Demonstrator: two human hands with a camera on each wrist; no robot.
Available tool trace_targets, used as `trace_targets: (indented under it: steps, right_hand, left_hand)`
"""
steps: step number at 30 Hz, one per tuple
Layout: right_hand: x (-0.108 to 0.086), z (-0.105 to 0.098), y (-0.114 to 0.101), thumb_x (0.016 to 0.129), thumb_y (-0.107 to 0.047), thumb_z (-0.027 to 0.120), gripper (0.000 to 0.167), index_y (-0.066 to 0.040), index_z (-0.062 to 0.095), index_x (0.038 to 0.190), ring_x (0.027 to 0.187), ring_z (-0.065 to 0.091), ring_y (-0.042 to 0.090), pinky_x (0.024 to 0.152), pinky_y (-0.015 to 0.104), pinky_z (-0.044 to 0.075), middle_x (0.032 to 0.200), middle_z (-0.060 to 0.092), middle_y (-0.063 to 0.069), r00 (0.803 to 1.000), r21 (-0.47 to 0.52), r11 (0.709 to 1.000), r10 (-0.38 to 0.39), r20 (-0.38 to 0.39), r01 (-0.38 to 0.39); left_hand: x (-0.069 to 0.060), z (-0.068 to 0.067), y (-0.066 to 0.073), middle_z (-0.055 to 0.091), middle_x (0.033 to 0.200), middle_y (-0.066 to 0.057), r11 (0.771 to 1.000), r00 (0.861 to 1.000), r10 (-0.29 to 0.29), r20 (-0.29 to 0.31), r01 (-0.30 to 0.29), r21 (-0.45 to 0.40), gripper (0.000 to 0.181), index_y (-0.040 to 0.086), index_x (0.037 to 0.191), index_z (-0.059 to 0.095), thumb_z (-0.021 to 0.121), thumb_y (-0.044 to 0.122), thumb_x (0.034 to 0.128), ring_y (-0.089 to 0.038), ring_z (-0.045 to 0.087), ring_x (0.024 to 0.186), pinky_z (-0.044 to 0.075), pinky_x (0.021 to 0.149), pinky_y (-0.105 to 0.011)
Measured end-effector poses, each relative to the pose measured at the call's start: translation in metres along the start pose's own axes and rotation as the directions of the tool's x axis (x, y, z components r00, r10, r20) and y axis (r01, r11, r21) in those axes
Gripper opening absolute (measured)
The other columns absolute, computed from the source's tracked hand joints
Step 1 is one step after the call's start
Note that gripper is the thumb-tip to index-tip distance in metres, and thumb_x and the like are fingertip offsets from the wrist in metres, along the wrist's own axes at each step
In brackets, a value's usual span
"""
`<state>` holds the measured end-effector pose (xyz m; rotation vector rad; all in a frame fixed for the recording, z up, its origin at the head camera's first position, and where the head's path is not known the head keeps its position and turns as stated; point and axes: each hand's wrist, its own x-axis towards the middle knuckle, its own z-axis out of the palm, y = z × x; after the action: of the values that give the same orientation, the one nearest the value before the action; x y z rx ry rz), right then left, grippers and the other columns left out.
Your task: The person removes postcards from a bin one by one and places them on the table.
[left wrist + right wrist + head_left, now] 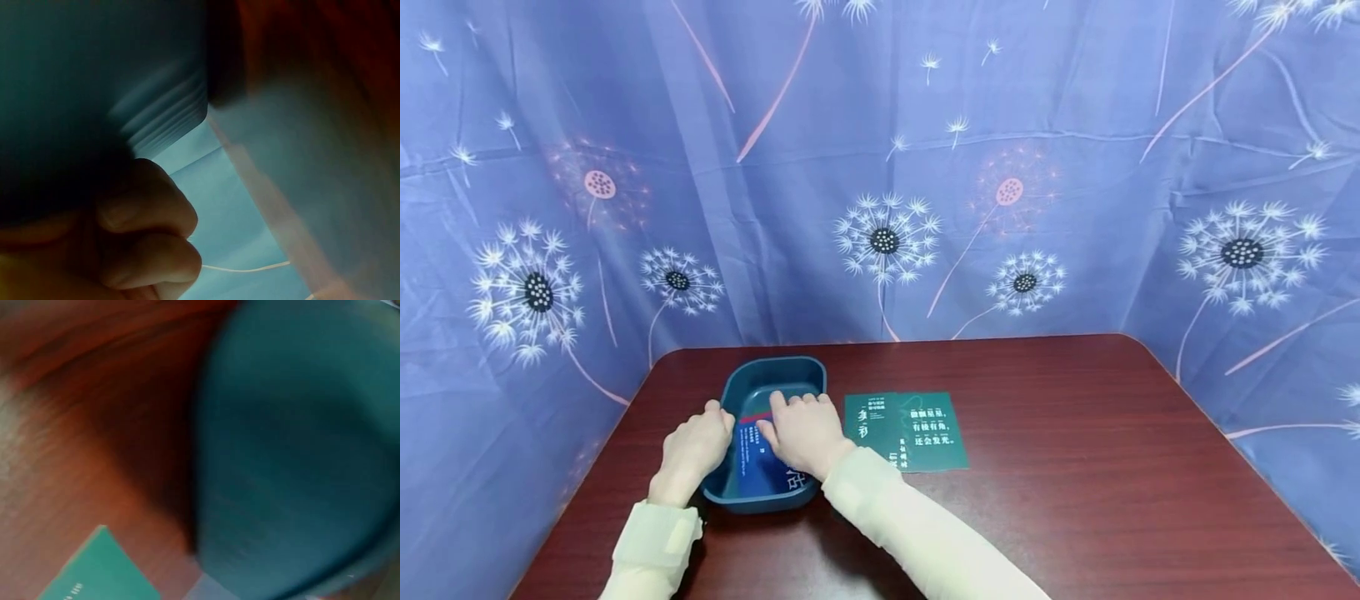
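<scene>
Nearest, two pale sleeves (932, 537) are slanting in over a dark red desk (1075, 433), leading to a person's bare hands at a teal bin (760, 504) on the desk's left side. The left hand (692, 446) is curling its fingers over the bin's left rim and gripping it. The right hand (808, 429) is crossing the right rim, its thumb reaching inward; its fingertips are hiding, so I cannot tell whether it is grasping the wall. Inside the bin, a blue printed sheet (760, 462) with a red band is lying partly under that hand. If the two hands are pulling unevenly, the bin could be tipping and the sheet sliding to one end; if the right palm is pressing down, the sheet could be creasing. Just beyond the right wrist, a white-lettered green card (868, 417) and a second green card (934, 433) are lying side by side. They are sitting close to the bin's right wall, so a rightward swing or a trailing sleeve could be dragging or bending them. Farthest off, a blue dandelion curtain (880, 100) is hanging behind the desk, where a hard forward shove could be bumping the bin into its folds.
</scene>
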<state>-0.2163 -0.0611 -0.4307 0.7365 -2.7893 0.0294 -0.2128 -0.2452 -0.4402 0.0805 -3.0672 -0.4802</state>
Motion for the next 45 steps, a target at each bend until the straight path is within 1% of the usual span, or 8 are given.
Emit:
trace_targets:
  steps: [6,11,16,21,27,30,37,45]
  right_hand:
    - [0.009,0.022,-0.011,0.098,-0.064,0.024,0.068,-0.02,0.04,0.148,0.115,0.055,0.021,0.104,0.041,0.028,0.126,0.064,0.0,0.983,-0.157,0.986,0.088,0.158,-0.063]
    - [0.013,0.029,-0.011,0.092,-0.074,0.016,0.082,-0.022,0.027,0.155,0.13,0.043,0.026,0.112,0.055,0.013,0.136,0.057,0.003,0.953,-0.213,0.969,0.176,0.247,-0.124]
    - [0.014,0.029,-0.012,0.083,-0.085,0.016,0.097,-0.02,0.029,0.154,0.133,0.039,0.027,0.11,0.064,0.005,0.14,0.054,0.002,0.931,-0.232,0.965,0.19,0.311,-0.12]
    - [0.015,0.028,-0.016,0.075,-0.091,0.022,0.104,-0.023,0.034,0.152,0.13,0.041,0.025,0.108,0.066,0.012,0.142,0.051,0.0,0.927,-0.286,0.955,0.177,0.33,-0.08]
    - [0.013,0.026,-0.015,0.074,-0.088,0.041,0.099,-0.023,0.041,0.148,0.12,0.052,0.025,0.105,0.056,0.025,0.132,0.06,0.001,0.933,-0.216,0.97,0.178,0.313,-0.113]
    - [0.013,0.025,-0.013,0.074,-0.085,0.047,0.095,-0.021,0.045,0.145,0.115,0.057,0.024,0.103,0.055,0.026,0.126,0.064,0.0,0.934,-0.177,0.974,0.189,0.302,-0.139]
    - [0.014,0.027,-0.015,0.077,-0.087,0.037,0.098,-0.019,0.042,0.148,0.121,0.054,0.026,0.107,0.057,0.021,0.129,0.062,0.0,0.919,-0.182,0.973,0.198,0.34,-0.142]
    - [0.015,0.026,-0.012,0.071,-0.083,0.056,0.099,-0.02,0.043,0.145,0.108,0.061,0.021,0.101,0.049,0.027,0.112,0.069,-0.002,0.925,-0.126,0.973,0.225,0.306,-0.195]
  left_hand:
    - [-0.001,0.0,0.001,0.059,0.081,-0.025,1.0,1.0,-0.007,-0.001,0.007,0.007,0.032,-0.006,0.099,0.049,0.035,0.024,0.1012,-0.042,0.06,0.071,0.048,0.065,-0.059]
    - [-0.001,0.0,0.005,0.059,0.08,-0.025,1.0,1.0,-0.001,-0.007,0.001,0.009,0.032,-0.005,0.1,0.049,0.037,0.024,0.1013,-0.042,0.06,0.071,0.049,0.065,-0.059]
    - [-0.001,0.001,0.002,0.059,0.08,-0.023,1.0,1.0,-0.017,0.0,0.017,0.011,0.032,-0.005,0.1,0.049,0.037,0.025,0.1011,-0.041,0.06,0.071,0.048,0.065,-0.059]
    - [-0.001,0.0,-0.002,0.058,0.079,-0.021,1.0,0.999,-0.027,0.017,0.027,0.004,0.033,-0.006,0.102,0.048,0.035,0.025,0.1015,-0.037,0.059,0.069,0.048,0.065,-0.058]
    - [-0.002,0.0,-0.001,0.06,0.083,-0.024,1.0,1.0,-0.026,0.003,0.026,0.001,0.034,-0.007,0.106,0.049,0.037,0.024,0.101,-0.038,0.059,0.07,0.048,0.067,-0.059]
    - [0.0,0.0,0.001,0.06,0.085,-0.025,1.0,1.0,-0.021,0.001,0.021,0.001,0.034,-0.007,0.107,0.049,0.037,0.025,0.101,-0.039,0.06,0.072,0.047,0.067,-0.059]
    - [-0.001,0.0,0.002,0.06,0.083,-0.025,1.0,1.0,-0.011,-0.001,0.011,0.003,0.033,-0.007,0.105,0.049,0.036,0.024,0.1009,-0.04,0.059,0.071,0.047,0.066,-0.059]
    - [-0.001,0.0,0.002,0.059,0.082,-0.024,1.0,1.0,-0.016,0.003,0.016,0.007,0.035,-0.008,0.106,0.048,0.037,0.024,0.1013,-0.038,0.059,0.069,0.048,0.066,-0.058]
